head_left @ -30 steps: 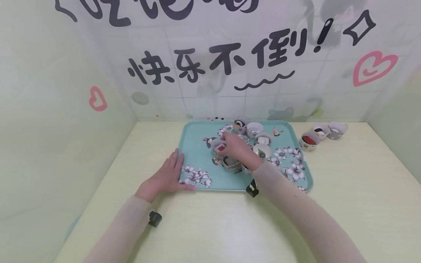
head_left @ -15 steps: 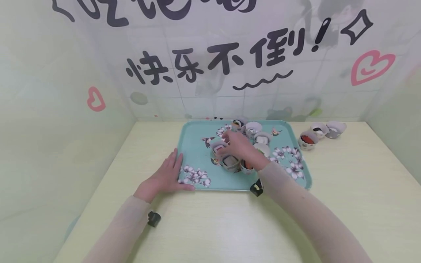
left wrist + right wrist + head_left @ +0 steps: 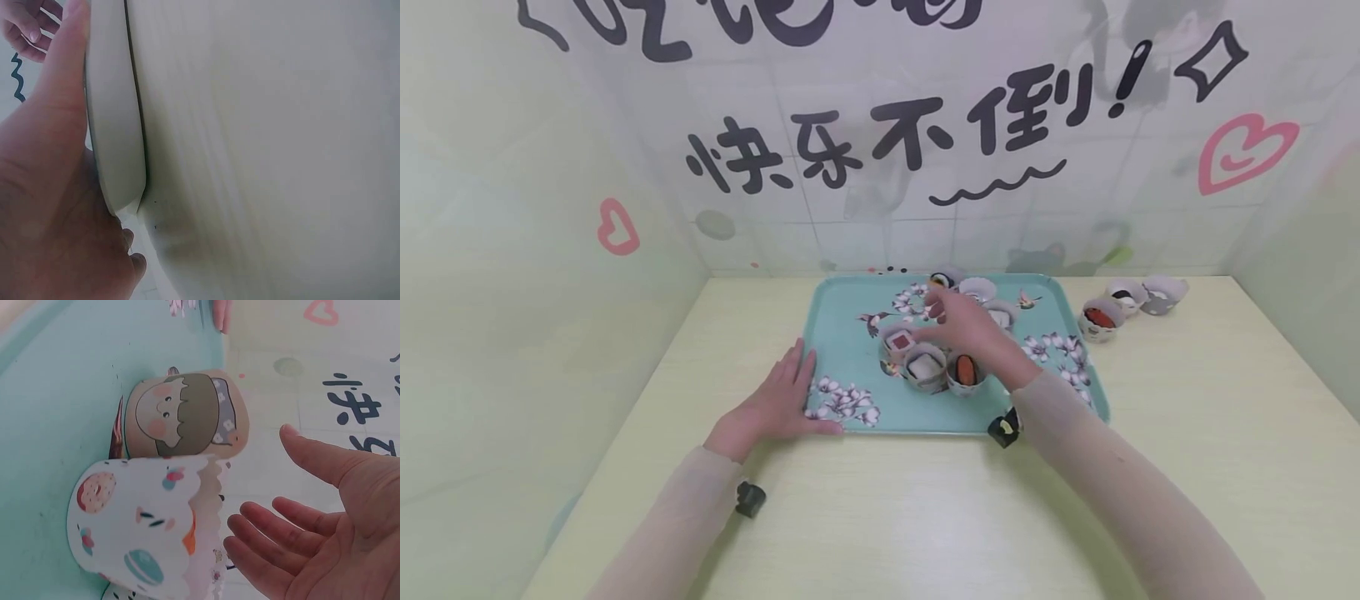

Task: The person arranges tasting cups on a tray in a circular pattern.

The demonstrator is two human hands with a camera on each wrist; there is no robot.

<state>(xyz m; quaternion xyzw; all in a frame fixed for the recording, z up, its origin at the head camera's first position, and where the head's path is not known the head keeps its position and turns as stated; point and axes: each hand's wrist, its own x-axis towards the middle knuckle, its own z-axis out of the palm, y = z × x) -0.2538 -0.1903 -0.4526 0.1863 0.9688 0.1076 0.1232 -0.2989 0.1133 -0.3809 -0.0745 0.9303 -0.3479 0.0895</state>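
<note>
My left hand (image 3: pixel 775 404) rests at the front left corner of a turquoise flowered tray (image 3: pixel 846 321), its fingers straight along the rim. The left wrist view shows the thumb side against the tray's edge. Above the tray, my right hand (image 3: pixel 977 332) hovers with spread, relaxed fingers, holding nothing. Under and beside it stand printed paper cups: one with a dark red square piece (image 3: pixel 898 340), one with a pale block (image 3: pixel 926 367), one with an orange-topped piece (image 3: pixel 966 372). In the right wrist view, a face-printed cup (image 3: pixel 187 415) and a doughnut-printed cup (image 3: pixel 144 525) stand near the fingers.
Farther back on the tray are a cup with a sushi roll (image 3: pixel 942 279), a white cup (image 3: pixel 977 289) and another cup (image 3: pixel 1002 314). Off the tray to the right stand a red-filled cup (image 3: pixel 1101 318) and two more cups (image 3: pixel 1163 295). A lettered wall (image 3: pixel 880 208) borders the table's back.
My right hand has let go of the cup with the dark red square piece, drawn back to the right and opened its fingers. The left hand stays at the tray's corner.
</note>
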